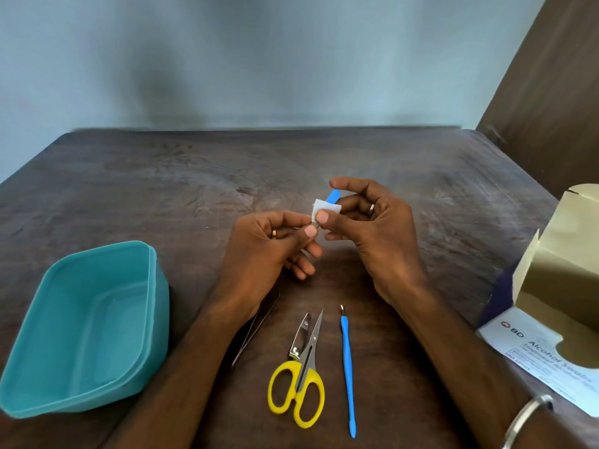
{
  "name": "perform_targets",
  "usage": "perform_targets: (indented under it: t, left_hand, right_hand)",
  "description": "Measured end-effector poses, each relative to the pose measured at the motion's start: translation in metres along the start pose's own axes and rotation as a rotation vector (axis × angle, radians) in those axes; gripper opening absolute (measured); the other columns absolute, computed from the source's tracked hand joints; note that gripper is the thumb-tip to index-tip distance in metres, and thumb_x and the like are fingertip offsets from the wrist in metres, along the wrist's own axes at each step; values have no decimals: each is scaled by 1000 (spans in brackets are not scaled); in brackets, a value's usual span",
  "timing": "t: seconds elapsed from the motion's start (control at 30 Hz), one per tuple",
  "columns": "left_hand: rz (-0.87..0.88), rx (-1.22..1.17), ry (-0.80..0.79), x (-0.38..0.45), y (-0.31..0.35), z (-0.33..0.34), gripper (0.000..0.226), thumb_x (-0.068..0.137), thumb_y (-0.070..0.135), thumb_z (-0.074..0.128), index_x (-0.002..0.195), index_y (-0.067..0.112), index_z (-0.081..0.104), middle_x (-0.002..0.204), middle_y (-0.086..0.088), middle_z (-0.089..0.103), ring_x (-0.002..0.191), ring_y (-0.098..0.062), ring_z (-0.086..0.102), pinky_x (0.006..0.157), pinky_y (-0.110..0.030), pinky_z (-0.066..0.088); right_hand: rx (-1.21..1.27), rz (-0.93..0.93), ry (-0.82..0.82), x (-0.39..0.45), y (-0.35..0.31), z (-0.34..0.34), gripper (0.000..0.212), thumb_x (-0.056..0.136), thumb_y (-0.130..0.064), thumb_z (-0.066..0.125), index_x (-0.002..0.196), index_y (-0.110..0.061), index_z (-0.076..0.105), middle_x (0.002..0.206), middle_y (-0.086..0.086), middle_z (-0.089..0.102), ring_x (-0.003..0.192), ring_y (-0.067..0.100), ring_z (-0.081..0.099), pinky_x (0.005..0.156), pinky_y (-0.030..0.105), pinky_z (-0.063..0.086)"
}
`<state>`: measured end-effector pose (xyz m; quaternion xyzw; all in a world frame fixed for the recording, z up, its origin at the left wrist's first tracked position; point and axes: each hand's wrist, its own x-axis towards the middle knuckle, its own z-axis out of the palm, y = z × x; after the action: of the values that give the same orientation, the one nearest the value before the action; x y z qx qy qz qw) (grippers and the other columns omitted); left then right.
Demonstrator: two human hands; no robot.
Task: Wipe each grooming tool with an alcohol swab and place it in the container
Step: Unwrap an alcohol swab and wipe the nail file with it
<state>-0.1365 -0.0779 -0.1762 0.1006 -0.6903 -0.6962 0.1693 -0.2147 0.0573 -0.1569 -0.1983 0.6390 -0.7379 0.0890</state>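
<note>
Above the table's middle, my left hand (275, 246) pinches the metal end of a small blue-handled tool (333, 196). My right hand (366, 222) pinches a white alcohol swab (325, 208) folded around that tool, thumb on top. Most of the tool is hidden by the swab and fingers. On the table near me lie yellow-handled scissors (299, 388), a nail clipper (299, 335), a long blue-handled pick (347, 367) and tweezers (256, 328), partly under my left forearm. A teal container (152, 303) stands at the left with nothing inside.
An opened cardboard box of alcohol swabs (557, 280) lies at the right edge of the dark wooden table (162, 189). A grey wall rises behind the table's far edge.
</note>
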Motion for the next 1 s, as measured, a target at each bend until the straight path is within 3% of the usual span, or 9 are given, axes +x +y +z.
perform_targets:
  t: [0.13, 0.3, 0.57, 0.7, 0.83, 1.0]
  left_hand:
    - [-24, -63, 9, -1, 3, 0, 7, 90, 6, 64, 91, 7, 71, 62, -13, 66, 39, -23, 55, 39, -27, 45]
    - [-83, -118, 27, -2, 8, -2, 11, 92, 5, 60, 91, 6, 71, 53, -7, 55, 34, -18, 41, 35, -21, 33]
    - [-114, -106, 49, -3, 10, -5, 18, 93, -3, 52, 89, 0, 69, 49, -5, 50, 33, -12, 31, 32, -19, 26]
    - [22, 28, 101, -4, 8, -1, 24, 92, -4, 56, 80, 11, 70, 50, -4, 55, 36, -13, 39, 36, -21, 31]
    - [279, 341, 175, -5, 5, 0, 29, 90, -4, 60, 83, 23, 69, 59, 4, 62, 48, -9, 51, 48, -23, 42]
    - [607, 752, 279, -10, 9, -2, 21, 86, -2, 63, 93, 14, 73, 75, 5, 69, 65, -2, 58, 62, -23, 51]
  right_hand:
    - [28, -2, -2, 1, -1, -1, 38, 75, 11, 77, 110, -4, 71, 81, 14, 67, 73, 18, 68, 71, 32, 63]
    - [102, 7, -23, 1, -2, -3, 25, 79, 11, 72, 100, -3, 72, 74, 6, 74, 66, 17, 72, 68, 29, 62]
    - [275, 113, -139, 0, -6, -6, 18, 72, -10, 71, 90, -6, 72, 78, 7, 76, 62, 18, 72, 62, 30, 61]
    - [355, 325, -218, 1, -11, -12, 24, 74, -14, 69, 95, -3, 69, 70, 6, 70, 57, 13, 67, 55, 26, 58]
    - [386, 482, -292, 0, -18, -18, 15, 74, -18, 66, 87, -9, 69, 65, 4, 66, 51, 9, 62, 46, 20, 53]
    - [307, 541, -293, 0, -21, -20, 10, 74, -12, 67, 81, -5, 67, 63, 7, 66, 49, 10, 63, 49, 20, 56]
